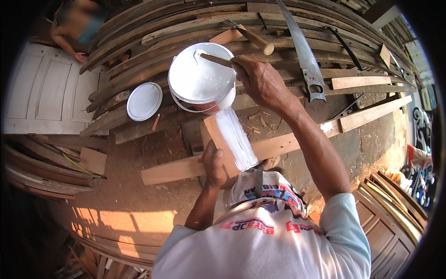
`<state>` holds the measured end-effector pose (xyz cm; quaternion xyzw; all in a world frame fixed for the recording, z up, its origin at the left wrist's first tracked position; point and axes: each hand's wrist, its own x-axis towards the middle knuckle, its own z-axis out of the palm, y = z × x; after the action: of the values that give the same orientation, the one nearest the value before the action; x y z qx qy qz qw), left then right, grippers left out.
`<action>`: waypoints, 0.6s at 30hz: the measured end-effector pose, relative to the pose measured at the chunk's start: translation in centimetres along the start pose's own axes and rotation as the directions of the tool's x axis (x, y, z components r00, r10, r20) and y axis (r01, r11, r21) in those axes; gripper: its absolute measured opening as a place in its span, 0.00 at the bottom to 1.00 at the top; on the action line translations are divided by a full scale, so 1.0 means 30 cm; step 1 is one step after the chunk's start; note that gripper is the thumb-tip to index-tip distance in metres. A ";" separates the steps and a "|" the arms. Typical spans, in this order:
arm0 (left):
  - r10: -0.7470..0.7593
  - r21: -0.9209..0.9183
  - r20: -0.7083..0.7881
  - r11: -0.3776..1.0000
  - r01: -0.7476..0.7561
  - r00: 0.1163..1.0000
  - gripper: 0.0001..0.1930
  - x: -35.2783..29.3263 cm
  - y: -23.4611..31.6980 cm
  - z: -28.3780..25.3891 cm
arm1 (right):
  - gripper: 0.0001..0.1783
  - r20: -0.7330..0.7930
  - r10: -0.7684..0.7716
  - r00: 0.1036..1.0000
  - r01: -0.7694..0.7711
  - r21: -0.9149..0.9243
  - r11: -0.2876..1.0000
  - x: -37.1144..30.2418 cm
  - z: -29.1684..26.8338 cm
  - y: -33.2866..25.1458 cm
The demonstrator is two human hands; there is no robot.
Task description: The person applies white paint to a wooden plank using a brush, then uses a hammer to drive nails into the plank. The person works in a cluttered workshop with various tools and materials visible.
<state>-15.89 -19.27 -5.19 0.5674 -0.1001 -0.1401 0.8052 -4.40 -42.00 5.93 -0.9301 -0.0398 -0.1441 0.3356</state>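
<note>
My right hand (pixel 260 81) grips a thin wooden stick (pixel 216 60), its far end over the white stuff inside a white bucket (pixel 175 95). The bucket has a wire handle. My left hand (pixel 214 165) is wrapped round a short wooden board (pixel 210 128) just below the bucket. One face of that board carries a thick, streaky white coat (pixel 234 139). Behind or under it runs a long pale plank (pixel 172 172), crossing from side to side. A round white lid (pixel 144 101) lies left of the bucket.
Long rough boards (pixel 186 32) lie in rows at the far side. On them are a hammer (pixel 255 39) and a handsaw (pixel 302 51). A white panelled door (pixel 49 88) is at left, a brown one (pixel 385 232) at lower right. Another person (pixel 74 28) is at far left.
</note>
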 end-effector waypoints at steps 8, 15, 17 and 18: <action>0.028 0.119 0.012 0.992 -0.029 1.000 0.35 -0.002 -0.025 -0.022 | 0.18 0.048 0.087 0.995 -0.094 0.177 0.980 -0.022 -0.025 -0.024; 0.279 0.344 0.178 0.881 -0.325 0.944 0.24 0.013 -0.092 -0.079 | 0.17 0.102 0.096 0.990 -0.117 0.234 0.965 -0.056 0.031 -0.007; 0.478 0.414 0.258 0.730 -0.543 0.840 0.23 0.020 -0.138 -0.119 | 0.20 0.080 0.046 0.996 -0.068 0.302 0.951 -0.062 0.032 -0.006; 0.467 0.432 0.267 0.724 -0.538 0.843 0.22 0.020 -0.141 -0.118 | 0.20 0.047 0.046 0.998 -0.060 0.363 0.930 -0.084 0.016 0.006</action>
<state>-14.68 -17.66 -10.36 0.6928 -0.3384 0.0748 0.6324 -6.66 -41.77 4.72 -0.8551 -0.0468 -0.1075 0.5051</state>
